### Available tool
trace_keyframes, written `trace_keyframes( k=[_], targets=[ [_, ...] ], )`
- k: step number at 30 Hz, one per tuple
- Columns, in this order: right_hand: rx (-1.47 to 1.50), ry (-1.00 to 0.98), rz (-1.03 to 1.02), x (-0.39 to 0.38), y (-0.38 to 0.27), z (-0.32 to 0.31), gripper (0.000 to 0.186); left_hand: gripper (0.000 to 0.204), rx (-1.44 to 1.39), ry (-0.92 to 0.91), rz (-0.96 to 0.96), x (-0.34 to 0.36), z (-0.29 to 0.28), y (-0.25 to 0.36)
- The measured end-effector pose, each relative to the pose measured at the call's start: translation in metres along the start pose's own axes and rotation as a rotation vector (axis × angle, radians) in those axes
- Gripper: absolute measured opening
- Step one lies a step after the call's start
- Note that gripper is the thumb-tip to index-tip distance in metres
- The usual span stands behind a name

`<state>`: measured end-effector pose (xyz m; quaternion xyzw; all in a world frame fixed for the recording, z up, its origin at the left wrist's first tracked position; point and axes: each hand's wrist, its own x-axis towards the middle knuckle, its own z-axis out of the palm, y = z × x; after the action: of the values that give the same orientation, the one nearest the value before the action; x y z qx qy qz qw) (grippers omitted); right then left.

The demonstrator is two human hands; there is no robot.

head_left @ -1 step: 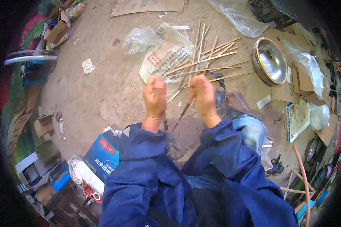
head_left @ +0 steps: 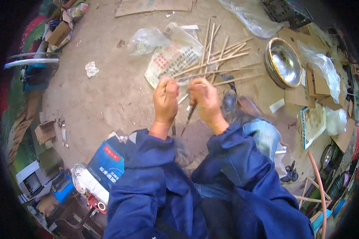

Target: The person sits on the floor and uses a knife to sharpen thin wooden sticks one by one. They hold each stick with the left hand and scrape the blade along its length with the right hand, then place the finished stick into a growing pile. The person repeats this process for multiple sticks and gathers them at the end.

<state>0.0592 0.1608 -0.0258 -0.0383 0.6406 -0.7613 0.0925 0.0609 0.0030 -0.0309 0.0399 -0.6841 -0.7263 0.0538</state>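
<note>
My left hand [head_left: 166, 98] is closed in front of me, its thumb along the top, at the near edge of a printed white plastic sack [head_left: 157, 71]. Whatever it grips is hidden by the fingers. Close on its right, my right hand [head_left: 205, 97] is also closed, with a small gap between the two. A dark, thin, pointed strip [head_left: 188, 119] slants down from beneath the right hand; I cannot tell whether the hand holds it. Beyond both hands, several thin wooden sticks [head_left: 211, 59] lie crossed over the sack and the ground.
Stacked metal basins [head_left: 284, 63] stand at the right, near a black crate [head_left: 285, 12] and cardboard boxes [head_left: 319, 85]. Clear plastic [head_left: 147, 40] lies beside the sack. To my left is a blue printed box [head_left: 105, 161]. An orange hose [head_left: 319, 191] curves at lower right.
My right hand has moved left and slightly up, closer to my left hand. The left hand has shifted only a little. The sticks and sack lie about as before.
</note>
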Motion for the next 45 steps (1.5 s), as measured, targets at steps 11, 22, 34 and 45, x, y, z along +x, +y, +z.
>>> trace_keyframes(
  k=[11,22,34,45],
  targets=[
    [-0.05,0.148,-0.084,-0.01,-0.021,0.03,0.033,0.023,-0.175,0.087,-0.232,-0.005,0.017,0.021],
    [-0.16,0.324,-0.146,-0.013,-0.015,0.033,0.025,0.028,-0.428,-0.134,-0.511,0.01,0.014,0.029],
    [-0.214,0.356,-0.146,0.002,-0.011,0.038,0.02,0.024,-0.045,-0.214,-0.406,0.038,-0.001,0.023],
    [-0.504,0.198,-0.383,0.01,-0.006,0.018,0.017,0.029,0.355,-0.197,0.061,0.032,0.001,0.029]
  ],
)
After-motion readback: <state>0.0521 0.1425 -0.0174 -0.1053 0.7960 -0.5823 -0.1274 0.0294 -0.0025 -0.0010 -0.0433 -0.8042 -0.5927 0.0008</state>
